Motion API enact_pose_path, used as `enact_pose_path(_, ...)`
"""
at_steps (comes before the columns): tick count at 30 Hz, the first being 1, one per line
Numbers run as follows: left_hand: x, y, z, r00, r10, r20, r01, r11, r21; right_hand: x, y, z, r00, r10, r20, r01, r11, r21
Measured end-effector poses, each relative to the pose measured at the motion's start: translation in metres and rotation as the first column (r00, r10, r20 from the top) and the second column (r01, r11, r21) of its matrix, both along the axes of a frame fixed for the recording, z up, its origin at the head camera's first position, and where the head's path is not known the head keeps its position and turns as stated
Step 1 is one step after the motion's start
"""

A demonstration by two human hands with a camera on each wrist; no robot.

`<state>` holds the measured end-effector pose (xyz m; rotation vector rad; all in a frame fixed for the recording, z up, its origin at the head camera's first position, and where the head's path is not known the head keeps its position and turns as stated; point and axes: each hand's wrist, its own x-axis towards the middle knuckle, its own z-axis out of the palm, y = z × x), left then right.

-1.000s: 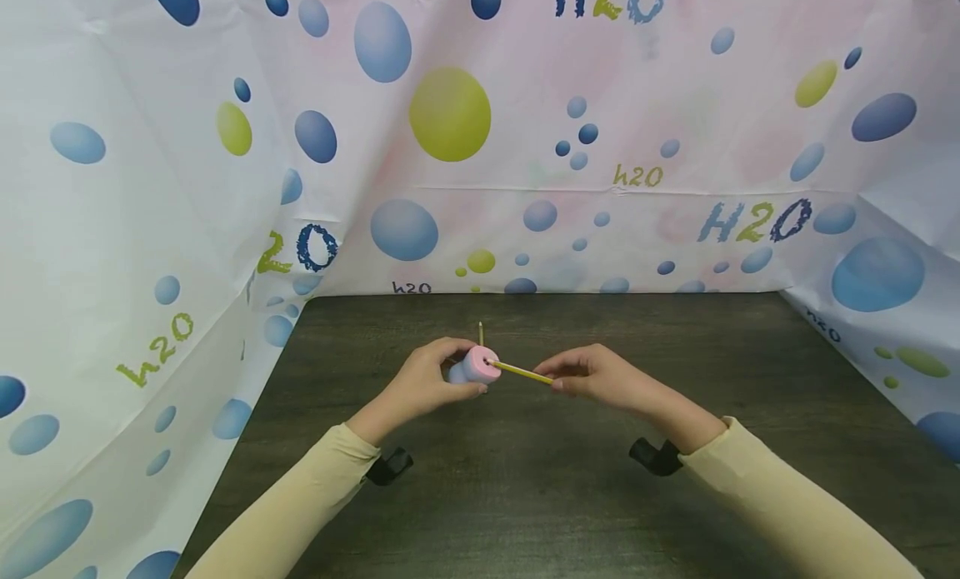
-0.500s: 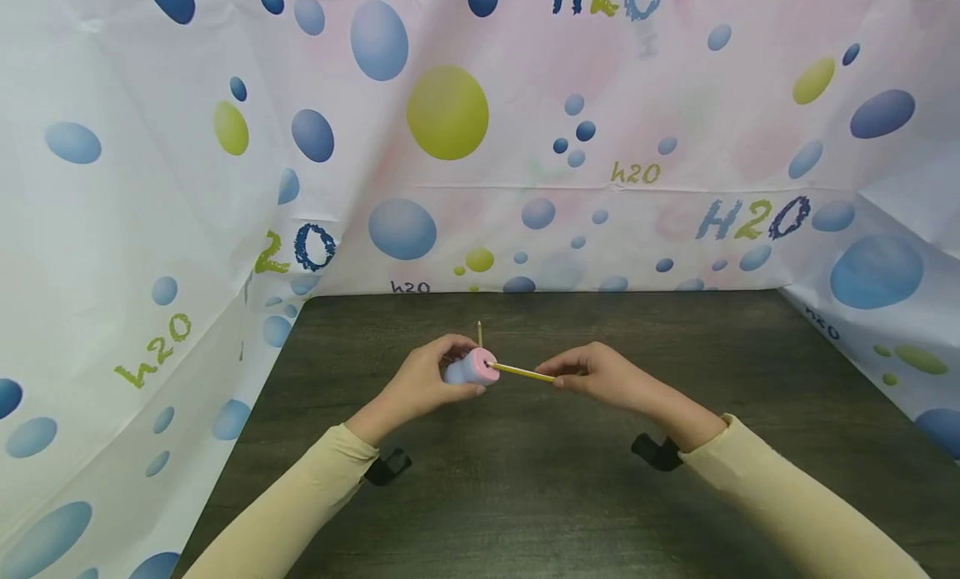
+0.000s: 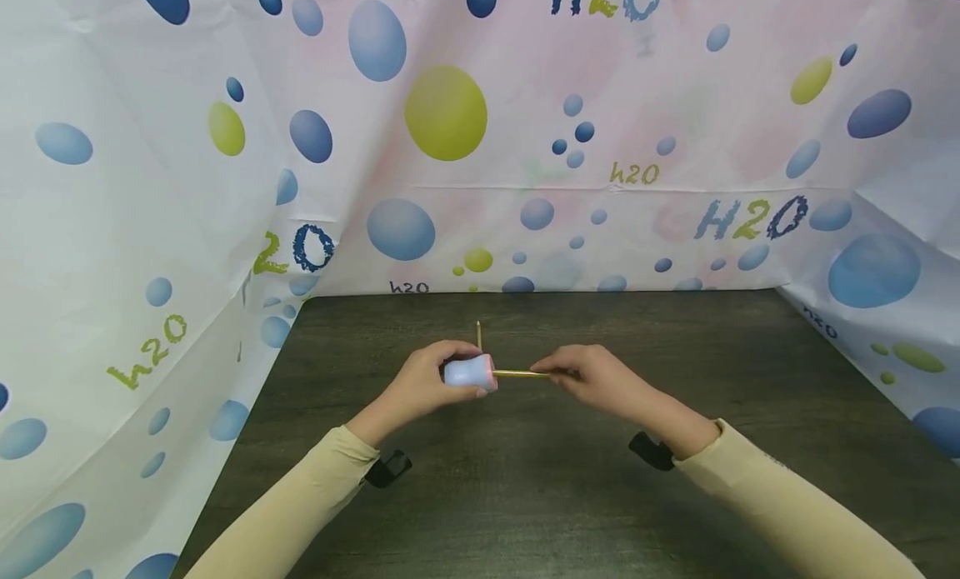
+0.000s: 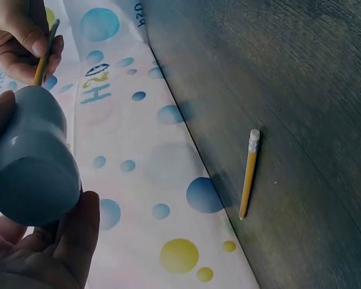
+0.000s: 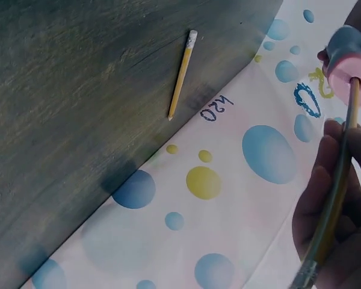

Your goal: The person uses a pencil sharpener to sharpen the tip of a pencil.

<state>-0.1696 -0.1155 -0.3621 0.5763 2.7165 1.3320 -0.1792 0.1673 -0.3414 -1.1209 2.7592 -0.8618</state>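
Note:
My left hand (image 3: 423, 381) holds a light-blue pencil sharpener (image 3: 467, 371) with a pink end. It lies nearly level above the table, its pink end to the right. My right hand (image 3: 603, 383) pinches a yellow pencil (image 3: 517, 374). In the right wrist view, the tip of this pencil (image 5: 334, 211) sits in the hole of the pink end (image 5: 349, 69). The left wrist view shows the rounded blue base of the sharpener (image 4: 33, 186) between thumb and fingers. How deep the pencil reaches inside is hidden.
A second yellow pencil (image 4: 249, 174) with a white eraser lies on the dark wooden table (image 3: 525, 496), beyond the sharpener. A patterned white sheet (image 3: 517, 146) hangs behind the table and along both sides. A black strap (image 3: 388, 468) is on each wrist.
The sharpener has turned, so its pink face no longer points toward the head camera. The held pencil has swung level, in line with it. My right hand has rolled over. The second pencil stays put.

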Motion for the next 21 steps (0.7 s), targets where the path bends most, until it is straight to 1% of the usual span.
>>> enact_pose_path(3, -0.001, 0.003, -0.002, 1.0, 0.018, 0.018, -0.019, 0.999, 0.03, 0.002, -0.003, -0.001, 0.995, 0.023, -0.101, -0.022, 1.0, 0.006)
enact_pose_path(6, -0.002, 0.005, -0.002, 0.999, 0.037, 0.036, -0.039, 0.998, 0.05, 0.004, -0.006, -0.004, 0.982, 0.024, -0.185, -0.022, 1.0, 0.009)
enact_pose_path(8, -0.002, 0.006, -0.003, 0.997, 0.049, 0.054, -0.053, 0.996, 0.073, 0.005, -0.008, -0.008, 0.967, 0.019, -0.254, -0.017, 1.0, 0.008)
enact_pose_path(9, -0.003, 0.006, -0.003, 0.996, 0.056, 0.063, -0.061, 0.995, 0.084, 0.005, -0.009, -0.01, 0.954, 0.02, -0.3, -0.018, 1.0, 0.007)
enact_pose_path(10, -0.003, 0.006, -0.003, 0.995, 0.061, 0.074, -0.068, 0.993, 0.1, 0.006, -0.01, -0.012, 0.937, 0.021, -0.348, -0.02, 1.0, 0.005)
enact_pose_path(11, -0.003, 0.006, -0.003, 0.994, 0.064, 0.083, -0.074, 0.991, 0.115, 0.006, -0.011, -0.014, 0.916, 0.024, -0.4, -0.024, 1.0, 0.006)
enact_pose_path(14, -0.002, 0.006, -0.003, 0.992, 0.069, 0.105, -0.085, 0.985, 0.149, 0.005, -0.014, -0.019, 0.841, 0.036, -0.54, -0.032, 0.999, 0.016)
enact_pose_path(16, -0.002, 0.006, -0.003, 0.992, 0.066, 0.111, -0.083, 0.983, 0.162, 0.005, -0.015, -0.021, 0.798, 0.042, -0.601, -0.028, 0.999, 0.033)
enact_pose_path(19, -0.002, 0.007, -0.003, 0.993, 0.056, 0.106, -0.074, 0.982, 0.175, 0.004, -0.016, -0.023, 0.744, 0.049, -0.667, -0.026, 0.999, 0.044)
enact_pose_path(21, -0.002, 0.007, -0.005, 0.993, 0.058, 0.105, -0.077, 0.979, 0.19, 0.003, -0.018, -0.025, 0.7, 0.046, -0.713, -0.027, 0.999, 0.038)
